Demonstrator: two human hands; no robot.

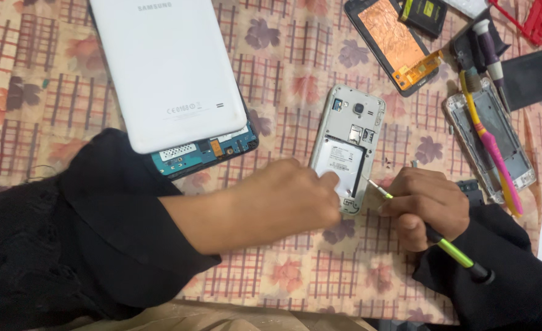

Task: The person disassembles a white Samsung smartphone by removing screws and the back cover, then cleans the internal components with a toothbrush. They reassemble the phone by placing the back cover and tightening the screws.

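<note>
An opened silver phone (350,132) lies back-up on the patterned cloth (283,92), its white battery (339,160) showing. My left hand (283,199) rests on the phone's lower end, fingertips on the battery's edge. My right hand (424,205) grips a green-handled screwdriver (449,248), whose metal tip points at the phone's lower right edge. Both forearms wear black sleeves.
A white tablet (166,67) with its back cover lifted lies upper left. Upper right hold a display part with copper foil (393,37), a black battery (423,15), a red frame (531,18), a dark phone cover (534,76), a purple-tipped screwdriver (490,52) and a toothbrush (492,147) across a phone frame (519,159).
</note>
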